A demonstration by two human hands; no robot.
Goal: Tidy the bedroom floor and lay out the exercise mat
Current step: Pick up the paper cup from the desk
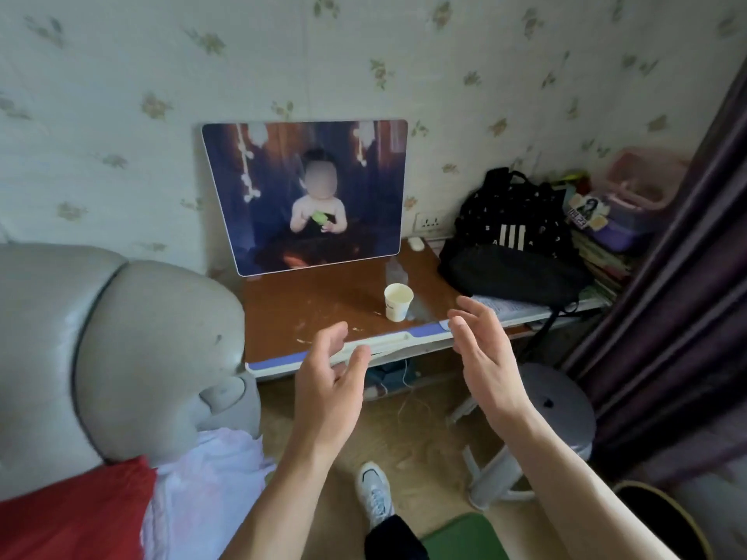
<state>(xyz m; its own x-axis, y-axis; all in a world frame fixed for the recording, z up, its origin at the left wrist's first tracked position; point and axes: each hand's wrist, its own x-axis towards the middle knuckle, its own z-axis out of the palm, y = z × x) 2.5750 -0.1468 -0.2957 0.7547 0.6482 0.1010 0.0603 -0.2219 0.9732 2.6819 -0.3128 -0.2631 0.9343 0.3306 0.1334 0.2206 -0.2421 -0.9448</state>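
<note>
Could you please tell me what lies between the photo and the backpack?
Head view: a small white object lies on the desk there, below a wall socket.

Soft, dimmish indoor daylight with wide-angle warp.
Shadow cast leftward from paper cup across desk; murky by curtain at right; bowed, smeared edges; slight softness on left hand and right hand.

A cup stands on the desk, backpack to its right, picture behind
</note>
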